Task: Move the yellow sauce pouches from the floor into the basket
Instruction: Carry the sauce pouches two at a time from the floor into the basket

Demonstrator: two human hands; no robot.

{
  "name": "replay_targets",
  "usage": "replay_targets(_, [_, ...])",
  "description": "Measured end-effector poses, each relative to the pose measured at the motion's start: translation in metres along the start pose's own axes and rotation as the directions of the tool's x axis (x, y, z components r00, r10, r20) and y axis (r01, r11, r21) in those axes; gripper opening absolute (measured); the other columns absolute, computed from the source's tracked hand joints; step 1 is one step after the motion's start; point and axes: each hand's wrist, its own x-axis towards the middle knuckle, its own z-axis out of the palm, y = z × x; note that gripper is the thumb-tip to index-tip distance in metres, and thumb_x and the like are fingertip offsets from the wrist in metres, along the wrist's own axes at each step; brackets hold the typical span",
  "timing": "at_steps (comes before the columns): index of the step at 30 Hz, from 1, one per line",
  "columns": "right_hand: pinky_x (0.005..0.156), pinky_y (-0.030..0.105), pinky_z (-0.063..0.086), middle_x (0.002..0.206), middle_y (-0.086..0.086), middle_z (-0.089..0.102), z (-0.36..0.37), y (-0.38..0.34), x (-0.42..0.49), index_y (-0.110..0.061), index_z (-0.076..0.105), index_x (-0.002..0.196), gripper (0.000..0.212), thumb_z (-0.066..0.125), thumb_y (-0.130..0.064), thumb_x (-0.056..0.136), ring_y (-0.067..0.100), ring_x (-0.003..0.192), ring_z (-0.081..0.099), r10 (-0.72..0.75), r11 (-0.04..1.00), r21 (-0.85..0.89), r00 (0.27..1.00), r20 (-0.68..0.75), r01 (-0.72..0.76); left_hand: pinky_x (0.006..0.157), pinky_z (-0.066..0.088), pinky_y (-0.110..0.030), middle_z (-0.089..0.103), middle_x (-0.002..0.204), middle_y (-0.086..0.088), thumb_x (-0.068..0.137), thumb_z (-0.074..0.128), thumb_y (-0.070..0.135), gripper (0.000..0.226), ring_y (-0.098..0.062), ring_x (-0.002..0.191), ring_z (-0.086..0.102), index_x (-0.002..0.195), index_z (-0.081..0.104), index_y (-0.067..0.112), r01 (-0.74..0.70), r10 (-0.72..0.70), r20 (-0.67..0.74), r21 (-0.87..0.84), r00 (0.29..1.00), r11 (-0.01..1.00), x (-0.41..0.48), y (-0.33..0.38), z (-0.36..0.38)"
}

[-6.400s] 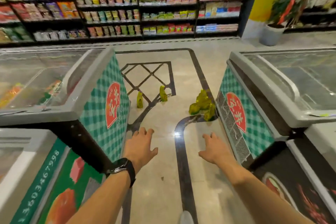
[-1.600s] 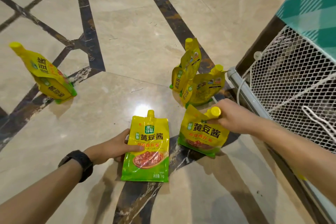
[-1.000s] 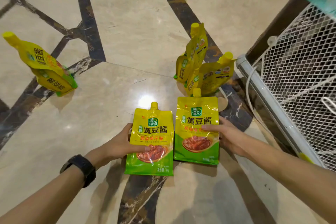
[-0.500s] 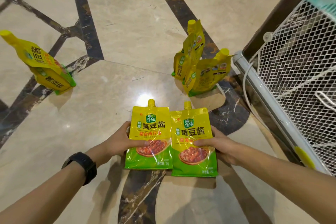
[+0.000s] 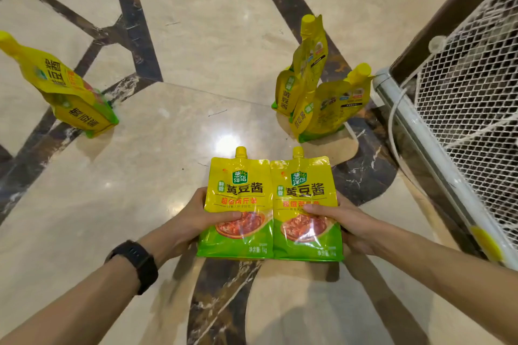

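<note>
Two pouches gripped: left pouch point(image 5: 238, 193) by left hand point(image 5: 190, 220), right pouch point(image 5: 307, 190) by right hand point(image 5: 351, 223); at least three floor pouches point(image 5: 60, 88) point(image 5: 307, 64) point(image 5: 335, 109) stand.

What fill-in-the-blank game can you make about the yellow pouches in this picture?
1. The left hand grips the left-hand pouch and the right hand grips the right-hand pouch, so ____ pouches are held.
2. The black watch is worn on the ____ arm.
3. Both held pouches have ____ caps.
4. The white wire mesh stands on the person's ____ side.
Missing words: two, left, yellow, right.
</note>
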Motion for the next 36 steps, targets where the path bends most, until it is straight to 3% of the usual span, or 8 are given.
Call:
replay_targets(5, [0.1,0.055,0.05,0.117,0.012,0.073,0.002,-0.002,0.0,-0.017,0.056,0.13,0.065,0.079,-0.009,0.07,0.035,0.108,0.069,-0.005,1.0,0.021,1.0,-0.025,0.006,0.091,0.058,-0.051,0.072,0.122,-0.009,0.052,0.098,0.027,0.102,-0.032,0.106,0.072,0.139,0.047,0.017,0.019,-0.016,0.056,-0.054,0.998,0.998,0.001,0.001,-0.006])
replay_targets(14, [0.07,0.032,0.061,0.114,0.011,0.074,0.024,-0.049,-0.078,-0.011,0.058,0.13,0.067,0.075,-0.011,0.066,0.023,0.092,0.074,-0.095,0.994,0.053,0.995,0.021,0.094,0.073,0.062,-0.033,0.074,0.119,-0.006,0.067,0.083,0.015,0.071,-0.025,0.099,0.074,0.134,0.057,0.018,-0.079,0.082,0.02,-0.13,0.996,0.988,-0.085,0.053,0.011])
replay_targets(17, [0.069,0.028,0.06,0.108,0.006,0.076,0.034,-0.079,-0.145,-0.009,0.057,0.13,0.075,0.078,-0.016,0.059,0.019,0.09,0.075,-0.123,0.99,0.075,0.992,0.008,0.122,0.068,0.061,-0.029,0.075,0.115,-0.003,0.07,0.083,0.012,0.071,-0.018,0.093,0.075,0.135,0.055,0.019,-0.074,0.078,0.025,-0.147,0.997,0.986,-0.15,0.09,0.023])
replay_targets(19, [0.069,0.03,0.06,0.109,0.007,0.076,0.041,-0.101,-0.197,-0.009,0.056,0.131,0.09,0.09,-0.023,0.049,0.021,0.092,0.075,-0.108,0.991,0.073,0.994,-0.024,0.109,0.076,0.061,-0.031,0.073,0.122,-0.004,0.071,0.084,0.017,0.075,-0.022,0.104,0.073,0.138,0.05,0.017,-0.066,0.072,0.045,-0.12,0.996,0.991,-0.202,0.118,0.031])
replay_targets(22, [0.072,0.033,0.06,0.113,0.009,0.074,0.056,-0.142,-0.288,-0.014,0.059,0.126,0.105,0.099,-0.039,0.033,0.026,0.098,0.073,-0.079,0.994,0.075,0.996,-0.052,0.083,0.078,0.061,-0.032,0.071,0.124,-0.006,0.052,0.089,0.025,0.097,-0.026,0.11,0.07,0.139,0.047,0.018,-0.025,0.026,0.009,-0.102,1.0,0.994,-0.291,0.174,0.046])
replay_targets(28, [0.091,0.05,0.057,0.115,0.014,0.073,0.084,-0.256,-0.49,-0.01,0.058,0.129,0.107,0.099,-0.043,0.035,0.033,0.103,0.071,-0.036,0.994,0.098,0.996,-0.082,0.044,0.064,0.061,-0.032,0.077,0.109,-0.004,0.015,0.101,0.042,0.118,-0.024,0.092,0.076,0.124,0.058,0.026,-0.021,0.018,-0.021,-0.139,1.0,0.99,-0.486,0.315,0.086])
replay_targets(32, [0.091,0.05,0.056,0.12,0.018,0.07,0.099,-0.34,-0.619,-0.009,0.055,0.132,0.109,0.1,-0.038,0.037,0.038,0.108,0.068,-0.096,0.986,0.132,0.994,-0.054,0.103,0.062,0.06,-0.03,0.077,0.108,-0.003,0.014,0.101,0.044,0.125,-0.022,0.091,0.076,0.13,0.057,0.025,-0.054,0.057,0.011,-0.182,0.998,0.982,-0.601,0.398,0.119])
replay_targets(36, [0.074,0.042,0.061,0.111,0.015,0.074,0.11,-0.384,-0.711,-0.011,0.063,0.121,0.101,0.101,-0.034,0.03,0.032,0.095,0.073,-0.21,0.954,0.197,0.973,-0.097,0.226,0.062,0.061,-0.032,0.077,0.108,-0.006,0.014,0.101,0.043,0.13,-0.023,0.089,0.076,0.134,0.057,0.021,-0.098,0.108,0.04,-0.187,0.993,0.977,-0.667,0.451,0.141])
